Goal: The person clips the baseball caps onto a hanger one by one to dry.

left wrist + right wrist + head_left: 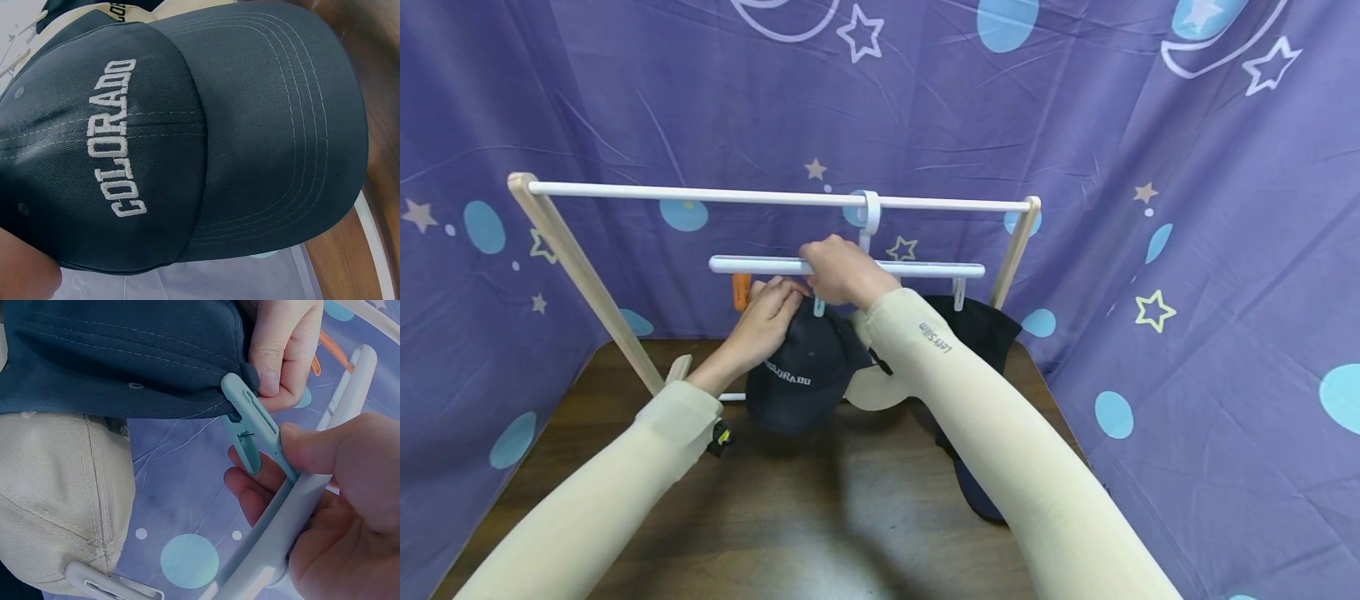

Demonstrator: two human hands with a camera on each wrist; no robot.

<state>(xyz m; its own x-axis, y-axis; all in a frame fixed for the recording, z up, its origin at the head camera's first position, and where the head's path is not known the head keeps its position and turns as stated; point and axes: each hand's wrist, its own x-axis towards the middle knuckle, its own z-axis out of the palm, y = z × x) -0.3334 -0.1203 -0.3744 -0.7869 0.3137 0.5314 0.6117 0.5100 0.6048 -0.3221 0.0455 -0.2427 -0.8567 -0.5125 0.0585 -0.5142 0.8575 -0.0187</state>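
My left hand (760, 323) pinches the crown of a dark navy cap (797, 392) lettered COLORADO. In the left wrist view the cap's brim (269, 125) fills the middle. My right hand (847, 271) grips the white clip hanger (752, 265). In the right wrist view, its thumb presses beside a teal clip (259, 415) on the hanger bar, with fingers curled behind. That clip's jaws sit on the edge of the navy cap's crown, right by the left thumb. A beige cap (62, 487) hangs alongside, held by a white clip (109, 584).
The hanger hooks over the white rail (685, 194) of a wooden-legged rack (583, 275) on a brown table (760, 517). An orange clip (741, 292) hangs at the bar's left. Further right, a black cap (981, 333) hangs from another clip. Purple curtains (1187, 208) surround the table.
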